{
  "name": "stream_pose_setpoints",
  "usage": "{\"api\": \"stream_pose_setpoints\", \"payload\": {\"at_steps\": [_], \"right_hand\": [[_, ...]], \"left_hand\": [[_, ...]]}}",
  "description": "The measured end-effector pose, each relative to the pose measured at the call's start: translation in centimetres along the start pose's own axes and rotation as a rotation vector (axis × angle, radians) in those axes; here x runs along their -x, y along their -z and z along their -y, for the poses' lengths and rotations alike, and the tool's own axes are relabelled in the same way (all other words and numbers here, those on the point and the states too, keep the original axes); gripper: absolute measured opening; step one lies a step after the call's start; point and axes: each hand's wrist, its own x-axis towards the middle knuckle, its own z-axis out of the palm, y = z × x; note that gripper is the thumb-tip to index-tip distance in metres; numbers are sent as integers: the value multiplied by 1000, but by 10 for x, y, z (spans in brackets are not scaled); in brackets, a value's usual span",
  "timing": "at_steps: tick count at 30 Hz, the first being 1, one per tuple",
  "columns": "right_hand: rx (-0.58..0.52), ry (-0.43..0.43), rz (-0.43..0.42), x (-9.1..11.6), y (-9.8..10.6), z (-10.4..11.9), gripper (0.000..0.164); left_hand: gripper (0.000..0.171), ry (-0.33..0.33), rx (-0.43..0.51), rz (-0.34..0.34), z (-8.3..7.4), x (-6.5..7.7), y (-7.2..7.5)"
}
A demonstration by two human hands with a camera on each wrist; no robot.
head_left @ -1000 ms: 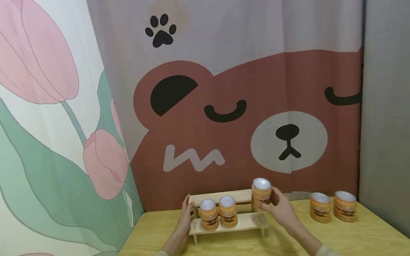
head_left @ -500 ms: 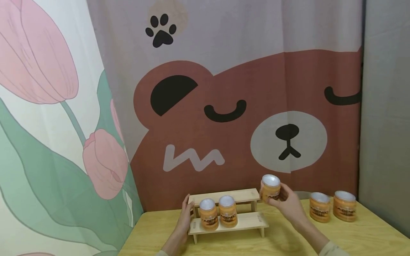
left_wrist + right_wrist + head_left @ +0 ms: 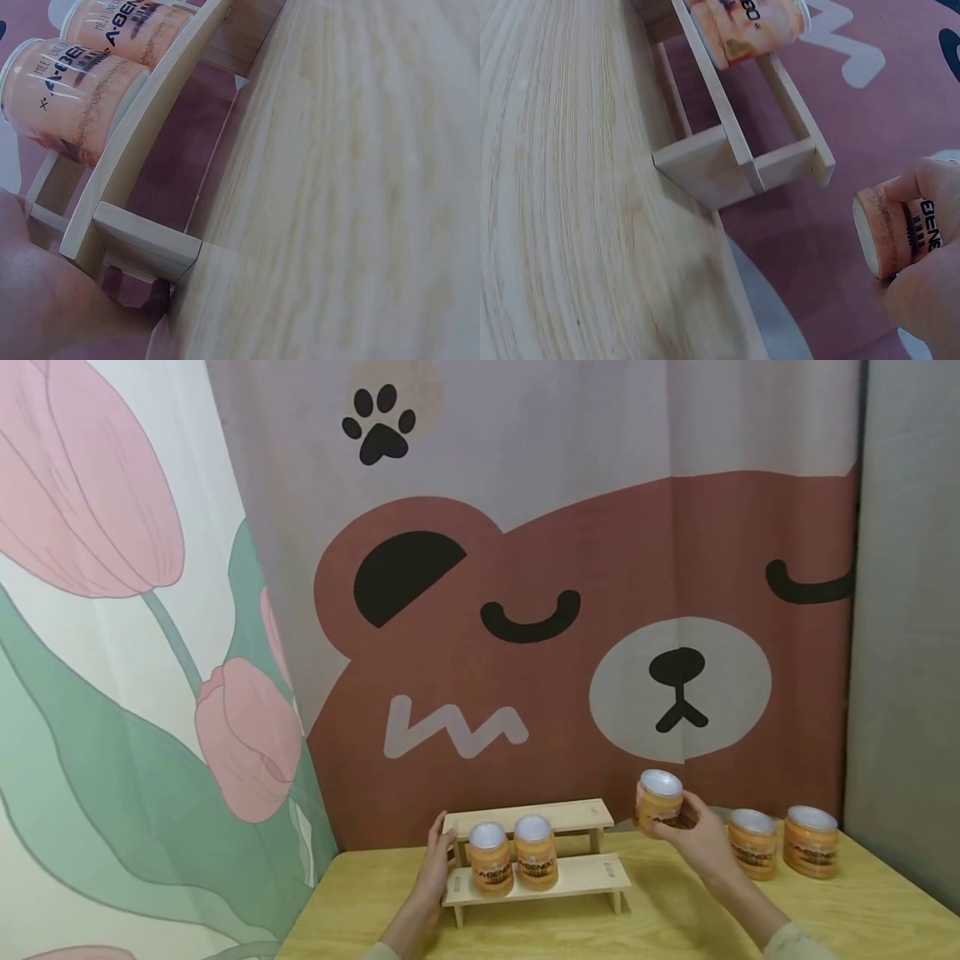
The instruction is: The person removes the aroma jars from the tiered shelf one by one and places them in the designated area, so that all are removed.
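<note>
A two-step wooden rack [image 3: 585,875] stands on the table, with two orange cans [image 3: 491,864] upright side by side on the left of its lower step. My left hand [image 3: 431,870] grips the rack's left end; in the left wrist view part of that hand [image 3: 45,300] is cut off by the frame edge. To the right of the rack, my right hand [image 3: 701,839] holds another orange can [image 3: 658,797] in the air, its silvery top facing up. The right wrist view shows thumb and fingers around this can [image 3: 889,225], its base apart from the table.
Two more orange cans, a nearer one [image 3: 752,843] and one beside it [image 3: 812,842], stand at the table's right back. A bear-print curtain [image 3: 555,693] hangs behind the yellow wood-grain table [image 3: 600,935]. A tulip-print curtain [image 3: 150,710] is on the left.
My right hand has carried its can rightward, away from the right end of the rack's upper step. The left hand, the rack and its two cans stay put; the view shifts slightly.
</note>
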Motion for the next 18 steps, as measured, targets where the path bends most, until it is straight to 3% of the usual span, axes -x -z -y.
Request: {"api": "stream_pose_setpoints", "payload": {"at_steps": [18], "right_hand": [[57,-52,-71,-7,22,-39,90]], "left_hand": [[73,-1,3,6,0,0,-1]]}}
